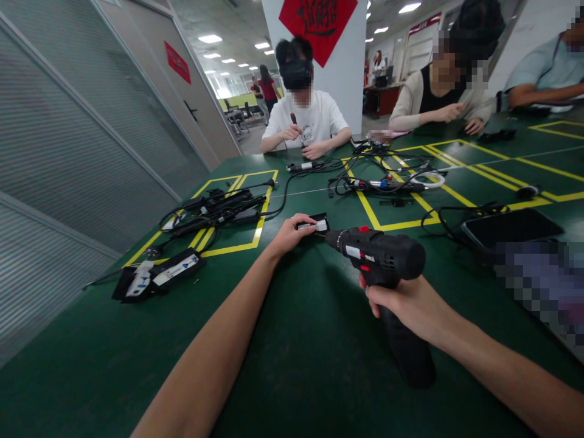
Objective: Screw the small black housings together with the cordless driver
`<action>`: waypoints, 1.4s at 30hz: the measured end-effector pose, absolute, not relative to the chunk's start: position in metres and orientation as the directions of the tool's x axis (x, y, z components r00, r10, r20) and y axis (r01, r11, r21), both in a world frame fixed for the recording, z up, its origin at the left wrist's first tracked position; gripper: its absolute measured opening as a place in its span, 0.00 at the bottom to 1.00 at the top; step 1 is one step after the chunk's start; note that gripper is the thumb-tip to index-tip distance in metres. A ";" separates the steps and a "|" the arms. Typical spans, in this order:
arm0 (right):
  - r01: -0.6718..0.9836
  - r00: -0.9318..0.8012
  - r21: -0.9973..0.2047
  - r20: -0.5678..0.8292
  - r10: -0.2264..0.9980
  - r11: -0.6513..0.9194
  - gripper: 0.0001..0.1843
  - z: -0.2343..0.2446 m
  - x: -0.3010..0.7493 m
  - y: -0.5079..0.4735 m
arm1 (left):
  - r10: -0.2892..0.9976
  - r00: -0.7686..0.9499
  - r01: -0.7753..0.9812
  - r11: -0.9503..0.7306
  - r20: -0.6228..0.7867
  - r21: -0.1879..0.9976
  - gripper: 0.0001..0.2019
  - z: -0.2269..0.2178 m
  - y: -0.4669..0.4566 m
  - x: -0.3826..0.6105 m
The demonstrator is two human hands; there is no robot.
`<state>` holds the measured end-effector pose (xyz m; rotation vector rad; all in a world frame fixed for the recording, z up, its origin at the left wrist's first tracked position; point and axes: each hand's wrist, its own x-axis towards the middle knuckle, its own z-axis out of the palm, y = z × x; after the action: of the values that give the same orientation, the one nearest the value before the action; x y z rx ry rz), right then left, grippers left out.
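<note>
My right hand (pixel 404 301) is wrapped round the handle of a black cordless drill (pixel 378 252) with red buttons. The drill lies level, its chuck pointing left and its thin bit reaching to the near side of a small black part (pixel 323 220) with a white piece on it. Whether the bit touches that part I cannot tell. With closed fingers, my left hand (pixel 292 235) grips the small black part against the green table (pixel 292 359). Part of it is hidden behind my fingers.
To the left lie a bundle of black cables (pixel 219 210) and black pieces with white strips (pixel 176 271). More cables and tools (pixel 378 184) lie beyond my hands, within yellow tape (pixel 401 225). A phone-like slab (pixel 513 228) is at right. Several people sit across the table.
</note>
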<state>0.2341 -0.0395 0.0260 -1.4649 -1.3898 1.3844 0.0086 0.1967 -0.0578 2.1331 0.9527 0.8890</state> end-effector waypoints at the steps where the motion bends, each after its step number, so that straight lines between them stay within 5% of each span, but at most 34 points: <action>1: 0.232 -0.141 -0.953 -0.229 0.963 -0.193 0.05 0.025 0.234 -0.039 | 0.799 0.512 0.372 -0.537 0.316 0.757 0.15 -0.057 0.196 0.009; 42: 0.138 -0.104 -0.962 -0.252 0.962 -0.237 0.04 0.027 0.234 -0.037 | 0.815 0.498 0.383 -0.514 0.297 0.767 0.14 -0.057 0.195 0.009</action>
<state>0.2343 -0.0367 0.0270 -1.4287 -1.2663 1.4230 0.0088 0.1952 -0.0573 2.1083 0.9790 0.8791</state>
